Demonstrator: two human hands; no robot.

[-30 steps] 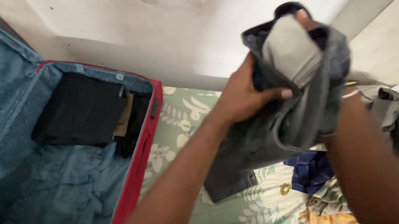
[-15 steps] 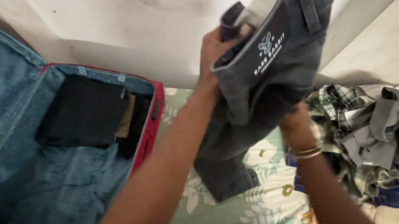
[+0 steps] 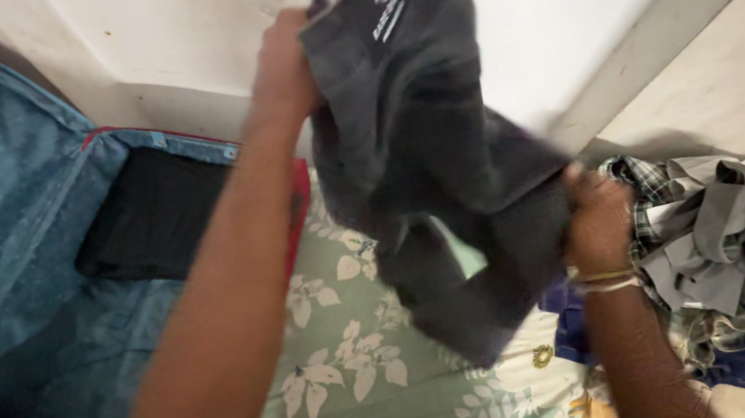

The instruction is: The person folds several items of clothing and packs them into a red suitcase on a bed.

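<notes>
Bedsheet (image 3: 348,364) nearest me: pale green cotton with a cream leaf and flower print, lying flat, so it serves as the work surface. Above it I see the dark grey trousers (image 3: 425,160) held off the bed between both hands and hanging in a long fall, stretched out lengthwise rather than bunched. Right hand (image 3: 597,222) is closed on the lower part of the cloth, low and near the sheet; thin bangles sit on that wrist. Left hand (image 3: 280,68) is raised high, fingers clenched on the waistband end, which reads as the top anchor letting the fabric drop straight. Cloth looks like heavy woven denim, matte, with a pale printed patch near the waist; edges are motion-blurred. Right of the hands, a heap of crumpled clothes (image 3: 729,230): grey shirt, check weave, blue fabric beneath, all soft and unfolded. Left, the open suitcase (image 3: 15,299): red shell, teal dotted lining, slack and wrinkled, with a black folded garment (image 3: 152,216) laid flat at its far end. Beyond, a bare white wall (image 3: 193,37), scuffed.
</notes>
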